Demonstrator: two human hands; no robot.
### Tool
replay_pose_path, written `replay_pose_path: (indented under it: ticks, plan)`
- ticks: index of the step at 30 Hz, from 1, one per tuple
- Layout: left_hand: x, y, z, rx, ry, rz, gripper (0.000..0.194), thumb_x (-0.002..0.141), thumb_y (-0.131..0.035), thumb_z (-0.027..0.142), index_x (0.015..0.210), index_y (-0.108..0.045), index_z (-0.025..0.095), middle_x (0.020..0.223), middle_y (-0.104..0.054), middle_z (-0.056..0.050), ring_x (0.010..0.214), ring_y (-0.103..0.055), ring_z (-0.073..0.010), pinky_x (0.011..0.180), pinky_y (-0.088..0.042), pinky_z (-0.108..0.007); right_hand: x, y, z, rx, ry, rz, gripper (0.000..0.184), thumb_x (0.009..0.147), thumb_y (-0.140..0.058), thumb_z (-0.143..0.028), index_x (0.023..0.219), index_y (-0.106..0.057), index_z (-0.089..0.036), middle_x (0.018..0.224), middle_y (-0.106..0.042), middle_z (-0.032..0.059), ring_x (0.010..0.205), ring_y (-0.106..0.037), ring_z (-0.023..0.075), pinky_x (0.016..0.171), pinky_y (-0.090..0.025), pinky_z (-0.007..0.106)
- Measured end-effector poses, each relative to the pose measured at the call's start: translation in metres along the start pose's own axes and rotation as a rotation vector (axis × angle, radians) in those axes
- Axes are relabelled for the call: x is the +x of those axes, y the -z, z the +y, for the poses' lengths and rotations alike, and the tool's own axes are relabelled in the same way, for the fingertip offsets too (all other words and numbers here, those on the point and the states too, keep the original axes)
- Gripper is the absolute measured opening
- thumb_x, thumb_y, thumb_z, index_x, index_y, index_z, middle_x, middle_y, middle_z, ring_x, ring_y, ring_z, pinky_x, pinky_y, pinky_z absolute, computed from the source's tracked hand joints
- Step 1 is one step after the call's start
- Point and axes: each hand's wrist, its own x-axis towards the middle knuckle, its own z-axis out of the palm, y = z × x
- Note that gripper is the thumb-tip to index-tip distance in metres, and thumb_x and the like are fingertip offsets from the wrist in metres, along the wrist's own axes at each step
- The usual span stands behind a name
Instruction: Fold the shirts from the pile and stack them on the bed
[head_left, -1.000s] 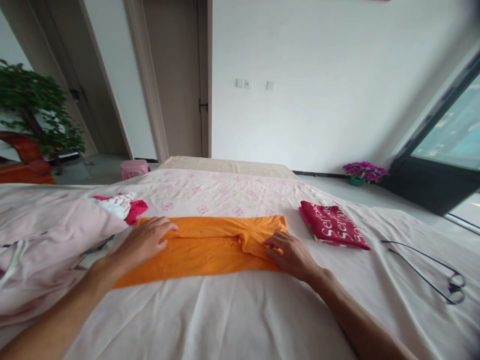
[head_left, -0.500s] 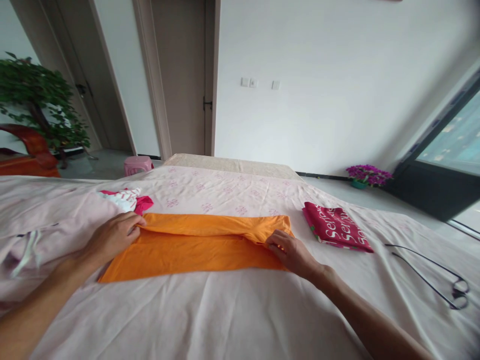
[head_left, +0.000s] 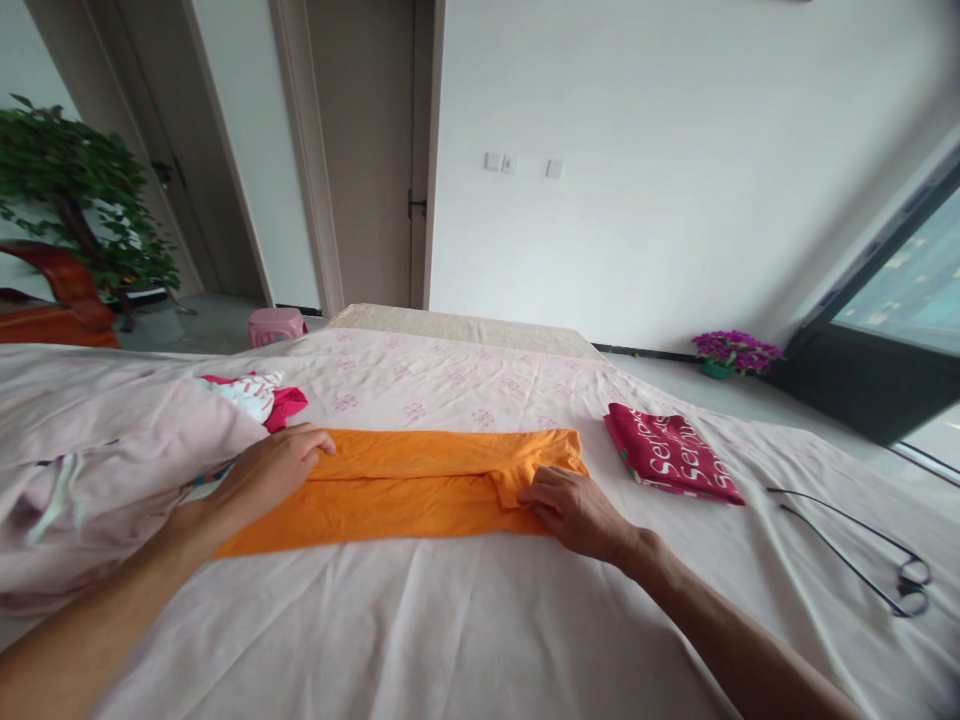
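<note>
An orange garment (head_left: 405, 505), with a flap folded over along its far side, lies flat as a long strip in front of me. Over its far left part is my left hand (head_left: 289, 465), fingers bent and closed at the flap's edge; the thumb is mostly hidden. My right hand (head_left: 577, 510) pinches a gathered piece of the orange cloth near the right end. A folded dark red cloth with white lettering (head_left: 679, 455) rests to the right of the garment, apart from my right hand.
Everything lies on a pale pink bedsheet (head_left: 450, 630). Bunched pink bedding (head_left: 135, 440) and a red-and-white cloth (head_left: 259, 395) are at the left. Eyeglasses (head_left: 862, 550) lie at the right. Beyond the bed stand a pink stool (head_left: 276, 326) and purple flowers (head_left: 735, 352).
My left hand has slid right along the garment's far edge, and the flap there lies flatter. My right hand has shifted slightly left, still pinching the cloth.
</note>
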Motion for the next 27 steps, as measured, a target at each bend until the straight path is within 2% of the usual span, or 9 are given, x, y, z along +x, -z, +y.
replay_pose_path:
  ticks: [3,7,11,13,16,19,21,23,27]
  plan:
    - [0.009,-0.022,0.014,-0.052,-0.041,-0.006,0.038,0.093,-0.036,0.033,0.116,-0.064,0.021,0.125,-0.066,-0.007,0.116,-0.061,-0.0207,0.104,-0.044,-0.035,-0.001,0.0,0.0,0.047,-0.023,-0.01,0.029,0.088,-0.046,-0.014,0.101,-0.07,-0.023,0.092,-0.065,0.0052,0.084,-0.059,0.0168,0.073,-0.044,0.027]
    - [0.011,-0.052,0.012,-0.018,0.009,0.006,0.047,0.093,-0.04,0.039,0.131,-0.056,0.017,0.141,-0.055,-0.012,0.131,-0.051,-0.0243,0.112,-0.037,-0.042,-0.005,0.0,0.002,0.153,-0.077,-0.019,0.034,0.081,-0.048,-0.009,0.103,-0.07,-0.024,0.093,-0.065,0.0041,0.083,-0.06,0.0157,0.073,-0.046,0.026]
    - [0.012,-0.053,0.022,-0.006,0.083,0.041,0.044,0.091,-0.044,0.033,0.127,-0.061,0.016,0.14,-0.057,-0.014,0.129,-0.053,-0.026,0.112,-0.038,-0.044,-0.002,0.006,0.01,0.371,-0.132,-0.121,0.025,0.083,-0.055,-0.018,0.102,-0.072,-0.021,0.087,-0.068,0.0029,0.075,-0.061,0.0154,0.066,-0.048,0.025]
    - [0.016,-0.048,0.037,-0.085,0.024,0.074,0.039,0.093,-0.04,0.029,0.12,-0.066,0.018,0.133,-0.063,-0.011,0.122,-0.059,-0.0223,0.109,-0.043,-0.04,0.008,0.009,0.015,0.468,-0.203,-0.079,0.025,0.091,-0.052,-0.029,0.103,-0.072,-0.019,0.088,-0.07,0.0045,0.077,-0.064,0.017,0.066,-0.05,0.026]
    - [0.026,-0.051,0.064,-0.175,-0.138,0.072,0.04,0.096,-0.037,0.028,0.125,-0.063,0.02,0.133,-0.064,-0.008,0.125,-0.058,-0.0191,0.109,-0.043,-0.037,0.032,0.008,0.018,0.435,-0.283,0.103,0.038,0.099,-0.04,-0.04,0.115,-0.068,-0.019,0.102,-0.072,0.0078,0.093,-0.067,0.021,0.081,-0.054,0.033]
    - [0.034,-0.063,0.078,-0.106,-0.174,-0.009,0.047,0.097,-0.041,0.038,0.137,-0.055,0.018,0.147,-0.053,-0.012,0.139,-0.044,-0.0229,0.116,-0.034,-0.043,0.055,-0.006,0.02,0.216,-0.215,0.162,0.044,0.102,-0.033,-0.039,0.137,-0.054,-0.022,0.133,-0.062,0.0106,0.122,-0.058,0.0238,0.103,-0.047,0.041]
    - [0.036,-0.07,0.074,-0.026,-0.148,-0.063,0.055,0.097,-0.04,0.046,0.143,-0.048,0.019,0.154,-0.043,-0.014,0.145,-0.034,-0.0263,0.118,-0.027,-0.048,0.063,-0.02,0.024,0.045,-0.146,0.085,0.047,0.103,-0.03,-0.035,0.147,-0.044,-0.022,0.149,-0.048,0.012,0.138,-0.044,0.0249,0.111,-0.039,0.046]
    - [0.035,-0.073,0.059,0.029,-0.129,-0.1,0.059,0.097,-0.038,0.051,0.147,-0.043,0.022,0.158,-0.037,-0.014,0.148,-0.029,-0.0272,0.118,-0.024,-0.05,0.063,-0.034,0.034,-0.085,-0.143,-0.017,0.05,0.104,-0.028,-0.033,0.151,-0.038,-0.02,0.156,-0.037,0.0119,0.146,-0.03,0.0256,0.116,-0.032,0.049]
    - [0.029,-0.067,0.012,0.09,-0.084,-0.089,0.059,0.096,-0.037,0.052,0.149,-0.041,0.026,0.158,-0.036,-0.011,0.147,-0.03,-0.0265,0.118,-0.023,-0.048,0.05,-0.048,0.06,-0.206,-0.317,-0.061,0.054,0.105,-0.025,-0.041,0.155,-0.029,-0.022,0.16,-0.028,0.009,0.149,-0.021,0.0246,0.12,-0.022,0.051]
